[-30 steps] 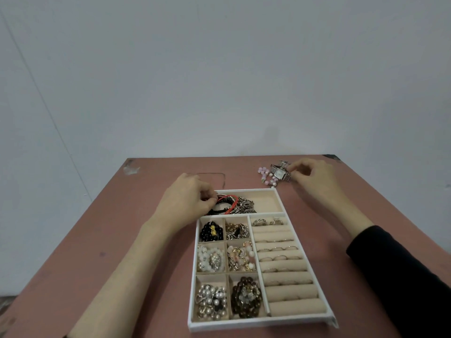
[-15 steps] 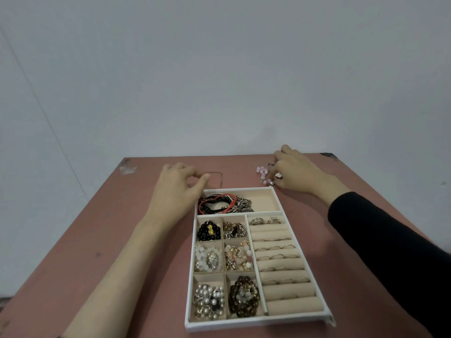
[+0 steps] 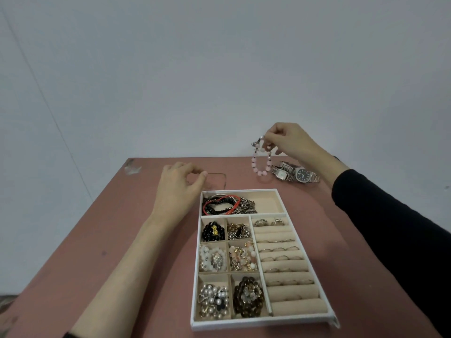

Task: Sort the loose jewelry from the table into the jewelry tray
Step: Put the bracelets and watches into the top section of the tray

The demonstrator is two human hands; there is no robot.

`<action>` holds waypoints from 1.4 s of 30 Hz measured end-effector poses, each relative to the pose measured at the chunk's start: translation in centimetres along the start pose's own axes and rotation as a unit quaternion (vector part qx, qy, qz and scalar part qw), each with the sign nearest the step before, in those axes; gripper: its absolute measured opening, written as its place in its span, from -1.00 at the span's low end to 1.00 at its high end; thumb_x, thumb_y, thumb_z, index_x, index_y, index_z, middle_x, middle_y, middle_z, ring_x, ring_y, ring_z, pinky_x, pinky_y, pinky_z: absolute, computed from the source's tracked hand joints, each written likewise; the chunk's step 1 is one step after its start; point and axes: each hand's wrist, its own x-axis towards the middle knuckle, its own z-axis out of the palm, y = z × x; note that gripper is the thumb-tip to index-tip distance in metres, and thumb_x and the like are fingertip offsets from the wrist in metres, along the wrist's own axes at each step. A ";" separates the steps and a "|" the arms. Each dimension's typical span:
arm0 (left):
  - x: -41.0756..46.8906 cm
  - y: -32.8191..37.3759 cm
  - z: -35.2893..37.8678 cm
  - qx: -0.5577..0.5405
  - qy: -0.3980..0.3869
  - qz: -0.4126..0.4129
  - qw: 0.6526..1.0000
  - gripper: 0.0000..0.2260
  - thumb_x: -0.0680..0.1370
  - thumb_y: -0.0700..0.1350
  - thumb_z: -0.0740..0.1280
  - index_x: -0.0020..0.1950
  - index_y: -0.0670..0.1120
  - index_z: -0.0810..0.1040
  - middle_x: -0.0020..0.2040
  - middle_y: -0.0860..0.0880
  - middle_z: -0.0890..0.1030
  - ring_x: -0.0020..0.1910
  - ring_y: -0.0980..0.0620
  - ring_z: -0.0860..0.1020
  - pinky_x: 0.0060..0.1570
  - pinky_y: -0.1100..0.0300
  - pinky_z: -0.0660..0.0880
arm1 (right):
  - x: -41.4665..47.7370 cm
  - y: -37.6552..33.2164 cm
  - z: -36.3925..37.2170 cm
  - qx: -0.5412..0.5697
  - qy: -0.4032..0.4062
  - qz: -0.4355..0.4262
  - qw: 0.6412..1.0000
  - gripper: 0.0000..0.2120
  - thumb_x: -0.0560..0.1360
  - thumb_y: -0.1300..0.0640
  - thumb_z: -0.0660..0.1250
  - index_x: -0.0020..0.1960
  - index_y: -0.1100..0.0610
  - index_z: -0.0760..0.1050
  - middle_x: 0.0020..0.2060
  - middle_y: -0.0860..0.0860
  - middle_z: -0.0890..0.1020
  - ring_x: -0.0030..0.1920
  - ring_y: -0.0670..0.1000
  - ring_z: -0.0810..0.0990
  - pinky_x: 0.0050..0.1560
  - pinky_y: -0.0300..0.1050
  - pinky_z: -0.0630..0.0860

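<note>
Up off the table since a moment ago, my right hand (image 3: 290, 142) pinches the pink bead bracelet (image 3: 262, 172), which dangles at its 7 o'clock; my left hand (image 3: 178, 184) pinches a wire bangle (image 3: 217, 173) at the jewelry tray's (image 3: 256, 323) 11 o'clock.

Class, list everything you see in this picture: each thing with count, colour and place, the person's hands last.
table: one, reddish brown, under everything.
jewelry tray: one, white rim, beige lining, on table.
bracelets: several, black, red, silver, tray's far compartment.
beaded pieces: mixed colours, six small compartments, tray's left.
rings: many, metallic, tray's right rolls.
watches: two, silver, on table beyond tray's right corner.
pink bead bracelet: one, lifted above table's far edge.
thin chain: one, dark, on table beyond tray's left corner.
left hand: one, pinching thin chain.
right hand: one, black sleeve, pinching pink bead bracelet.
</note>
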 end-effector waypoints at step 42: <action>0.3 0.1 -0.4 -0.203 -0.013 -0.150 0.968 -0.88 0.50 -0.17 0.31 -0.05 -0.04 0.63 -0.15 0.03 0.61 -0.11 0.11 0.52 -0.03 0.23 0.38 | -7.4 0.0 6.3 -0.214 -0.090 -0.037 0.972 -0.83 0.46 0.04 0.40 -0.14 0.15 0.62 -0.42 -0.16 0.46 -0.40 -0.23 0.41 -0.51 -0.43 0.25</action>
